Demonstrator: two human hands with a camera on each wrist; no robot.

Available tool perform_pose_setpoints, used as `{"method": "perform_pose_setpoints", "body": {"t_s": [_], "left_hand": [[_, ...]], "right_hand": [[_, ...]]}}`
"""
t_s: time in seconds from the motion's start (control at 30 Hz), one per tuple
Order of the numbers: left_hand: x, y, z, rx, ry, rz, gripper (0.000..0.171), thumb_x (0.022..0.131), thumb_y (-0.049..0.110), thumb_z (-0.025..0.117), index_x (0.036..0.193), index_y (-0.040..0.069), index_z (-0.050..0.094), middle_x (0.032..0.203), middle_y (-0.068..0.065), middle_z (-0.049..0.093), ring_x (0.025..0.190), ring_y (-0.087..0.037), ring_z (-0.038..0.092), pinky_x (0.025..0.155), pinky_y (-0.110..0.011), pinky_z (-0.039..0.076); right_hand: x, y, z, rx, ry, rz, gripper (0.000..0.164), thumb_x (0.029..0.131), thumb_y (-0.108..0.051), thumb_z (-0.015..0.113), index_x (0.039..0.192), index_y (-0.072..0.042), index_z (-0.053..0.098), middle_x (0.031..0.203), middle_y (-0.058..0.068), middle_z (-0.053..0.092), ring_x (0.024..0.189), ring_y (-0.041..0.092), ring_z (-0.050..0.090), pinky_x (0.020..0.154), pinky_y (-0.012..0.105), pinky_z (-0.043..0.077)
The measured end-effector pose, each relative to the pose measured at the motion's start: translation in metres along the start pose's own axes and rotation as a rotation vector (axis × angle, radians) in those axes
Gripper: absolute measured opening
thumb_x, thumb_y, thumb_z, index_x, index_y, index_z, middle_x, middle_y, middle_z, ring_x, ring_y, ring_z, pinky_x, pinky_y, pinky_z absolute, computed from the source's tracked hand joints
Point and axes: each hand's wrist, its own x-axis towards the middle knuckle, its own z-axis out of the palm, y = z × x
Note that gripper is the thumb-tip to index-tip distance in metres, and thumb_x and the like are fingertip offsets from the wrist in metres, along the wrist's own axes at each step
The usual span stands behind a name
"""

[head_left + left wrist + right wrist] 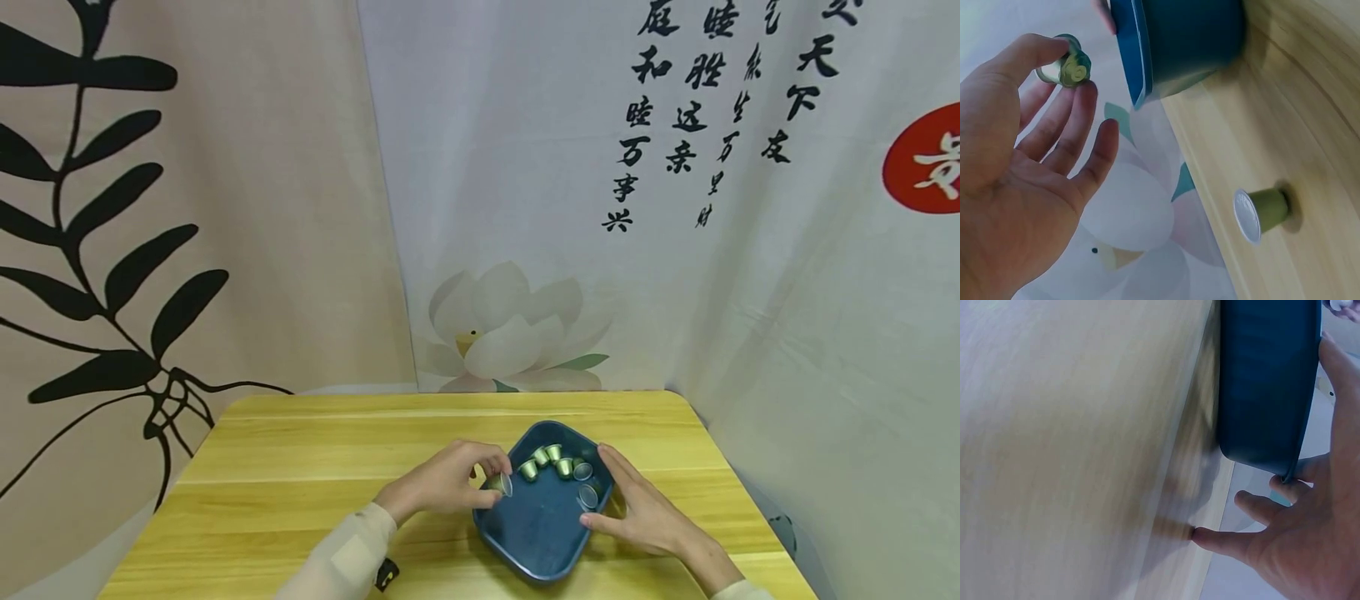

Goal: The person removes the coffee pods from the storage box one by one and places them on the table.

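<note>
Two bare hands work at a dark blue, rounded rectangular tray (pixel 536 537) on a yellow wood-grain counter (pixel 300 483). Nearest, the right hand (pixel 645 512) rests at the tray's 3 o'clock side, fingers spread apart and touching the rim, seemingly to steady it. At 10 o'clock, the left hand (pixel 450 479) has thumb and fingers clamped on a small green-gold, cup-shaped capsule with a silver lid (pixel 497 483), held beside the rim and not yet released. Another green-gold capsule, silver lid up (pixel 1266 211), stands upright on the counter towards 4 o'clock in the left wrist view. Farther off, at least six similar capsules (pixel 565 469) lie inside the tray between 11 and 3 o'clock. If this is filling, most seems done, with the held and standing ones left; if emptying, most remains. One moment cannot settle which.
</note>
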Motion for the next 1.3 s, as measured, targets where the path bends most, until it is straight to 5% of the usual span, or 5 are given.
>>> {"method": "perform_pose_setpoints", "body": {"t_s": [0.43, 1.3], "left_hand": [[-0.026, -0.007, -0.013, 0.020, 0.107, -0.029, 0.046, 0.098, 0.014, 0.088, 0.142, 0.016, 0.075, 0.129, 0.003, 0.082, 0.103, -0.001, 0.069, 0.091, -0.034, 0.064], [-0.067, -0.030, -0.035, 0.003, 0.251, -0.026, 0.034, 0.097, 0.009, 0.085, 0.126, 0.024, 0.078, 0.119, 0.008, 0.081, 0.105, -0.006, 0.072, 0.089, -0.038, 0.066]], "right_hand": [[0.000, 0.003, 0.002, 0.011, -0.006, -0.001, 0.119, 0.098, -0.069, 0.079, 0.180, -0.005, 0.022, 0.189, 0.021, 0.021, 0.169, 0.052, 0.035, 0.126, 0.075, 0.044], [0.001, 0.005, 0.001, 0.018, -0.015, 0.005, 0.119, 0.098, -0.068, 0.080, 0.180, -0.005, 0.022, 0.189, 0.022, 0.020, 0.169, 0.054, 0.034, 0.126, 0.076, 0.043]]}}
